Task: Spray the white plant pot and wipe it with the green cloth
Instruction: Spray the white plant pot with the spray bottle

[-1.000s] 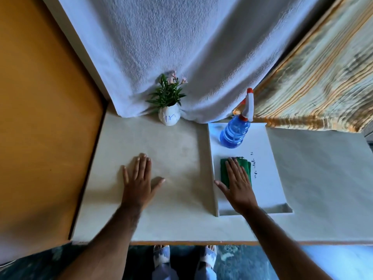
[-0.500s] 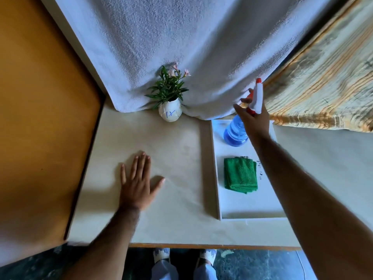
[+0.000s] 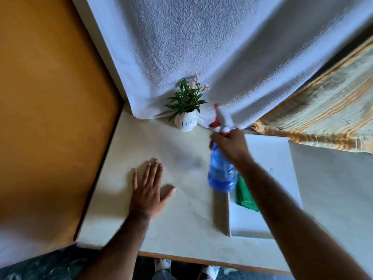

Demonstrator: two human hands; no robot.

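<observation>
The white plant pot (image 3: 185, 123), marked with blue scribbles and holding a small green plant, stands at the back of the table against a hanging white towel. My right hand (image 3: 230, 145) grips the neck of a blue spray bottle (image 3: 221, 170) with a white and red head, held in the air right of the pot, its nozzle toward the pot. The green cloth (image 3: 245, 194) lies folded on a white tray (image 3: 268, 154), partly hidden by my right forearm and the bottle. My left hand (image 3: 150, 190) rests flat on the table, fingers spread, in front of the pot.
A white towel (image 3: 201, 47) hangs behind the pot. A striped orange and beige fabric (image 3: 327, 114) lies at the back right. An orange wall (image 3: 50, 98) borders the table on the left. The table's front edge (image 3: 201, 259) runs close to my feet.
My right hand left the green cloth, took hold of the spray bottle on the tray and lifted it leftward off the tray toward the pot. The left hand stayed flat.
</observation>
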